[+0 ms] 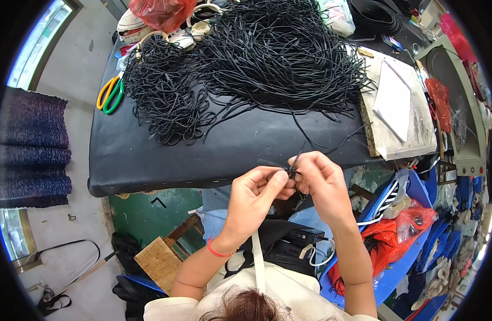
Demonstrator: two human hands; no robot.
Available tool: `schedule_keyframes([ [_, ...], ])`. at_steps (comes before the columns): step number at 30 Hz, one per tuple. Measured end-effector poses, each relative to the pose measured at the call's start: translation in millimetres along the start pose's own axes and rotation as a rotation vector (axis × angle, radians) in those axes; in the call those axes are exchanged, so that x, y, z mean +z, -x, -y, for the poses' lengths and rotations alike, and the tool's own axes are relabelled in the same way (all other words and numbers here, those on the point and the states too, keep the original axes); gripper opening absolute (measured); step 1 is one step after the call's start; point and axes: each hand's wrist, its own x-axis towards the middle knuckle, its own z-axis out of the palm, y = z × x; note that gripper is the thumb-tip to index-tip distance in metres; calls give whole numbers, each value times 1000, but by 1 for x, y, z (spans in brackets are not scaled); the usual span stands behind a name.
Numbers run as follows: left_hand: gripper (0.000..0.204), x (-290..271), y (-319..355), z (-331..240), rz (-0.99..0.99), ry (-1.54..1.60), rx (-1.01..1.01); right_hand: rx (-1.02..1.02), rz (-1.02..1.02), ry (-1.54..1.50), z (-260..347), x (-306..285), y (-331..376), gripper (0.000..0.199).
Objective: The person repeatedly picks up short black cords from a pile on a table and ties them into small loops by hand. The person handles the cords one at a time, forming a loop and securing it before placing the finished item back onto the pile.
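Just in front of the table's near edge, my left hand [259,192] and my right hand [326,184] come together over a thin black cord [292,172]. Thumb and fingers of each hand are pinched on it, and a short end sticks up between them. Fingers cover most of the held part, so I cannot tell whether it is knotted. Beyond my hands a large heap of black cords [278,59] spreads over the black-covered table [240,142]. Left of the heap lies a smaller tangle of looped black cords [168,96]. Scissors [112,92] with yellow and green handles rest beside this tangle.
A pale board [422,136] with a white sheet [394,104] on it sits on the table's right. Below are a blue bin [385,286] and a red plastic bag [387,241]. A wooden stool [157,262] stands at lower left.
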Motion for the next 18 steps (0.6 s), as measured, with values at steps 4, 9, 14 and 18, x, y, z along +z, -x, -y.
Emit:
schedule_keyframes([
  [4,19,-9,1,-6,118,-115,-85,-99,-1,166,0,7,0,16],
  [9,17,-4,6,-8,81,-156,-38,-248,-91,332,-11,10,4,23],
  [14,15,0,13,9,-17,-297,207,-171,-144,117,-16,14,5,25],
  [18,10,-14,6,-3,-3,-617,304,-89,-92,283,-16,5,-3,24],
])
